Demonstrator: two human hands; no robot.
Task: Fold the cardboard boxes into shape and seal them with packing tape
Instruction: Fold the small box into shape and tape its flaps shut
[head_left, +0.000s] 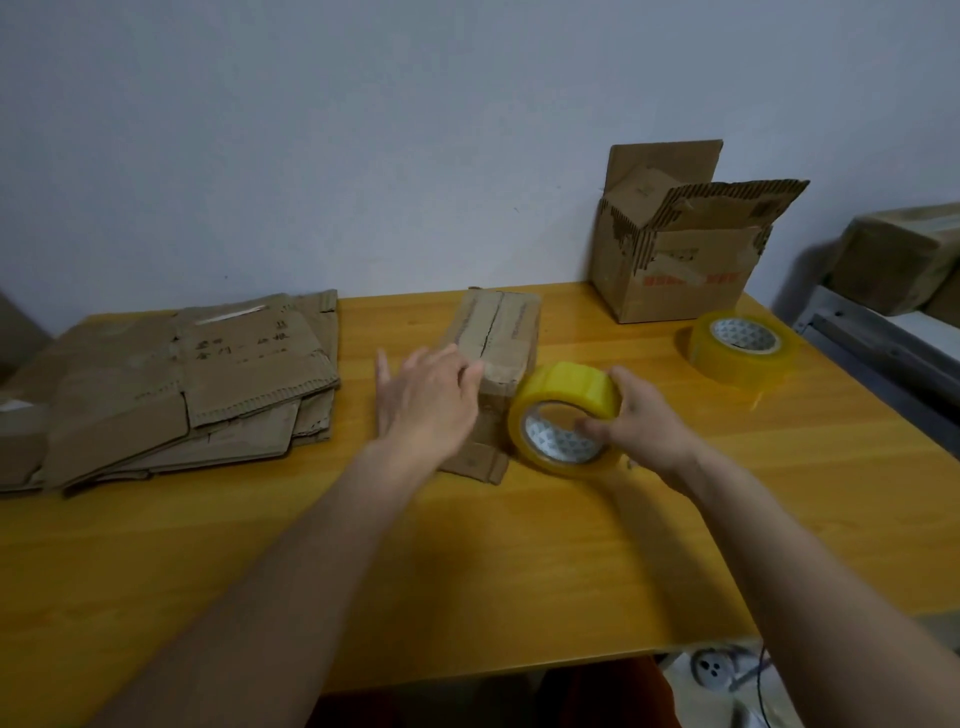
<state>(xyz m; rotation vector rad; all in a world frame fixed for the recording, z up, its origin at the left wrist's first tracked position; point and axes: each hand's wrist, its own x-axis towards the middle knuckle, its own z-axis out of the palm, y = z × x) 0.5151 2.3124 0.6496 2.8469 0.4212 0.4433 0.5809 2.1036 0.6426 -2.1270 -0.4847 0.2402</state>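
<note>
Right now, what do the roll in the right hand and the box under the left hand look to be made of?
Roll: glossy, see-through yellowish plastic tape on a white printed core, likely card. Box: dull brown corrugated cardboard, worn, with creases; fluting shows on the stack of flat boxes beside it.

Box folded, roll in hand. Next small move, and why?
Probably bring the tape roll in the right hand onto the small box top: its centre seam looks untaped, and the left hand lies on the box, steadying it.
</note>
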